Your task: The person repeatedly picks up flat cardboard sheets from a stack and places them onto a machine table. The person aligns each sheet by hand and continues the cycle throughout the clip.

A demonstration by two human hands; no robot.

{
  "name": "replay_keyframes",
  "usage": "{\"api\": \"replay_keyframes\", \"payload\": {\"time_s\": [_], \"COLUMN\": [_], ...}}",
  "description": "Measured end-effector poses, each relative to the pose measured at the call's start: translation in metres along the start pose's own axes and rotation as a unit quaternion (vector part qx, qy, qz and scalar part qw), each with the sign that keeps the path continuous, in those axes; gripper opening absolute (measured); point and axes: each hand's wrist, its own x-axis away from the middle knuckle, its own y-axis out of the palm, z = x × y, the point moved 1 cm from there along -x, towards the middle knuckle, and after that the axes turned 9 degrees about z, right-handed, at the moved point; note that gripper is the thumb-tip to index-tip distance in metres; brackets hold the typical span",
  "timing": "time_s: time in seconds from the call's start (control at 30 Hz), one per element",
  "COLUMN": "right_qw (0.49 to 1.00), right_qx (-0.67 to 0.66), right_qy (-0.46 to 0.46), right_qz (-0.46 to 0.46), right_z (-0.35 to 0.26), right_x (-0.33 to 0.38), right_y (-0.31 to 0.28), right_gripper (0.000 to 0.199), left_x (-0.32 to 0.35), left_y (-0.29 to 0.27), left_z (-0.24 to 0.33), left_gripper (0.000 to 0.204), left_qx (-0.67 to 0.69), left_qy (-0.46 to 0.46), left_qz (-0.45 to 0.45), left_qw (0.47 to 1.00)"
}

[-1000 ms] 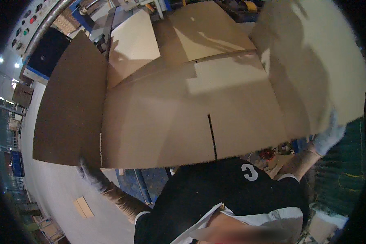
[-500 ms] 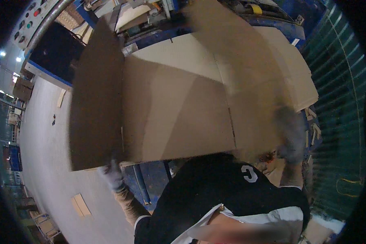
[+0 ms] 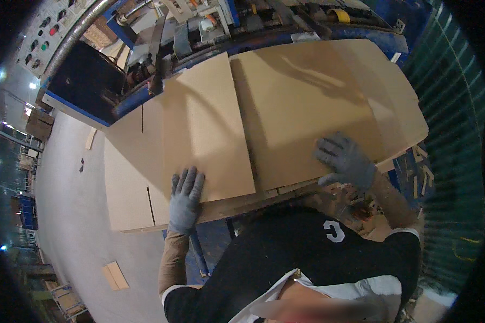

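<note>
A brown cardboard sheet (image 3: 210, 145) lies in front of me with its left and right panels folded inward, a narrow gap between their edges. It rests on a stack of flat cardboard sheets (image 3: 126, 183) that shows at both sides. My left hand (image 3: 185, 202), in a grey glove, lies flat near the lower left corner of the left panel, fingers stretched out. On the lower part of the right panel (image 3: 302, 102) presses my right hand (image 3: 346, 161), also gloved, palm down with fingers spread. Neither hand grips anything.
A blue machine frame (image 3: 361, 37) with metal parts runs along the far edge of the stack. A control panel with buttons (image 3: 46, 37) stands far left. Cardboard scraps (image 3: 423, 172) lie at the right, beside a green corrugated wall (image 3: 452, 134). Another cardboard piece (image 3: 115, 275) is on the floor.
Both raised panels of the cardboard sheet have come down and now lie flat. My left hand moved up and inward onto the left panel; my right hand moved inward onto the right one.
</note>
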Motion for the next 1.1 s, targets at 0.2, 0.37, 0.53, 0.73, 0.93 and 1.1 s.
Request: {"api": "replay_keyframes", "payload": {"time_s": [0.2,0.37,0.53,0.73,0.93,1.1], "right_qw": [0.998,0.995,0.984,0.973,0.924,0.935], "right_qx": [0.019,0.015,0.095,0.132,0.102,0.043], "right_qy": [0.058,0.092,0.152,0.143,0.35,0.316], "right_qz": [-0.005,-0.024,0.022,0.127,0.119,0.159], "right_z": [0.062,0.118,0.128,0.116,0.148,0.124], "right_x": [-0.05,-0.109,-0.132,-0.097,-0.135,-0.096], "right_y": [0.011,0.038,0.066,0.075,0.089,0.068], "right_gripper": [0.084,0.081,0.066,0.042,0.02,0.021], "left_x": [-0.051,-0.129,-0.175,-0.094,0.05,0.116], "left_y": [0.021,0.062,0.081,0.063,0.041,0.031], "left_z": [-0.042,-0.089,-0.101,-0.101,-0.141,-0.142], "left_gripper": [0.06,0.06,0.061,0.073,0.082,0.078], "left_qx": [0.013,-0.004,-0.08,-0.075,0.053,-0.011], "left_qy": [0.006,-0.004,-0.105,-0.135,-0.606,-0.652], "left_qz": [0.099,0.135,0.153,0.291,0.325,0.362], "left_qw": [0.995,0.991,0.979,0.944,0.724,0.666]}}
